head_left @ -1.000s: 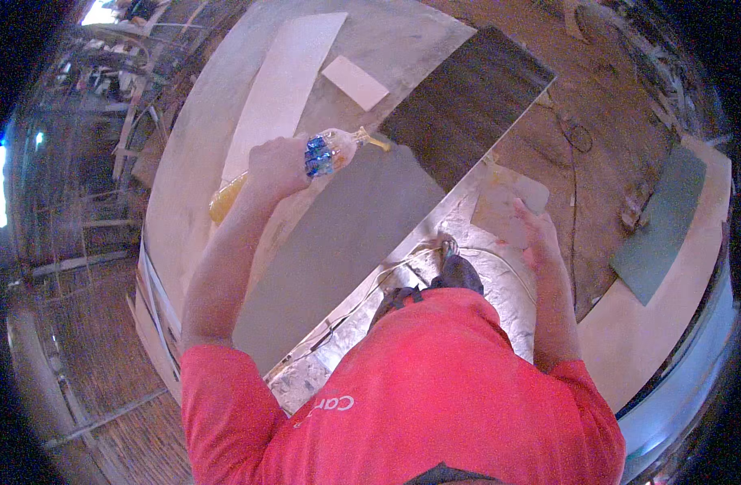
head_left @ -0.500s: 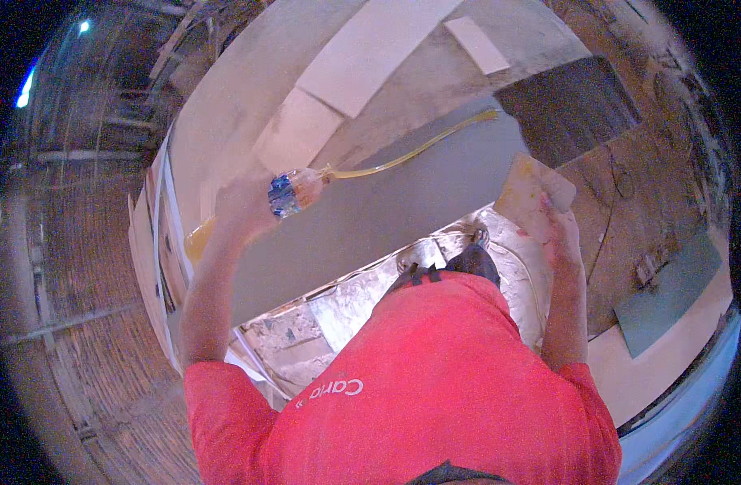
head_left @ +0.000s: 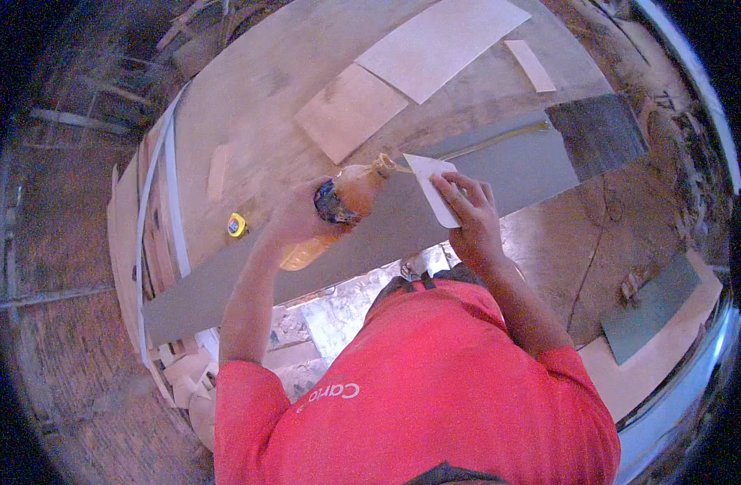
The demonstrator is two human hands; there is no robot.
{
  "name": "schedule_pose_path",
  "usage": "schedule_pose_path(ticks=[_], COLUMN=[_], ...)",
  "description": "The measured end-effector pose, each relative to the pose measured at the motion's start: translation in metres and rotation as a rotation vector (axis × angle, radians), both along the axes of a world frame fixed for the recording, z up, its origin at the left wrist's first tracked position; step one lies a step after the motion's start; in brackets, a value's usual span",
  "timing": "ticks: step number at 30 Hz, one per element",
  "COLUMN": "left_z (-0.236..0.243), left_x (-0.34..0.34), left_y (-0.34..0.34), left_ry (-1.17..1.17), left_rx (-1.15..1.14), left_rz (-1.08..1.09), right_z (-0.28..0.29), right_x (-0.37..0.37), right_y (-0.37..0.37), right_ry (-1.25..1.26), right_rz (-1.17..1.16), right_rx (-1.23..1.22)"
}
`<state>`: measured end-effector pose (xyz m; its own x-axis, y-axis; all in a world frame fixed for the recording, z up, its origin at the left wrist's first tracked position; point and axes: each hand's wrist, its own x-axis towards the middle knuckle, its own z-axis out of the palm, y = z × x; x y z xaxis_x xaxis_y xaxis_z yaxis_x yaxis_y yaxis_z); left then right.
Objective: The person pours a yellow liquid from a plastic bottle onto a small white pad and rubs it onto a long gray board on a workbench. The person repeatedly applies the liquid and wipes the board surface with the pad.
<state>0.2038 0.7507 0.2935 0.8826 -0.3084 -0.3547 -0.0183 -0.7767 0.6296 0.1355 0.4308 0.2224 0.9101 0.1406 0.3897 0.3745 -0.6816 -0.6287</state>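
My left hand (head_left: 300,214) is wrapped around a clear plastic bottle (head_left: 361,187) with amber liquid inside and a dark blue label. The bottle leans to the right, its open mouth highest. In my right hand (head_left: 477,212) is a flat white spreader (head_left: 429,184), gripped between thumb and fingers, its upper corner close to the bottle's mouth. Both hands are over a long grey panel (head_left: 403,230). A yellowish bead of the liquid (head_left: 500,141) runs along the panel's far side towards its right end, partly hidden behind the spreader.
Beneath the panel is a broad tan board surface (head_left: 257,129). Loose pale sheets (head_left: 443,48) and a narrow strip (head_left: 530,66) lie on it beyond my hands. A yellow tape measure (head_left: 237,225) sits left of the bottle. A dark sheet (head_left: 601,137) adjoins the panel's right end.
My right hand has brought the spreader leftward, from the panel's right side to the bottle's mouth. The bottle has gone from nearly level to mouth-up and moved right. The view has shifted.
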Motion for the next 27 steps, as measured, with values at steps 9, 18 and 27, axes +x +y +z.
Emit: schedule_pose_path(ticks=[9, 18, 27], left_z=[-0.062, -0.132, -0.163], left_x=[0.023, 0.066, 0.076], left_y=[0.039, 0.130, 0.124], left_ry=[-0.170, -0.421, -0.490], left_rx=[-0.227, -0.403, -0.526], left_rz=[0.138, 0.841, 1.133], right_z=[-0.052, -0.058, -0.070], right_x=[-0.010, -0.024, 0.065], right_y=[-0.028, -0.144, -0.281], right_ry=[0.221, 0.306, 0.175], right_rz=[-0.248, -0.515, -0.346], right_rx=[-0.422, -0.409, -0.502])
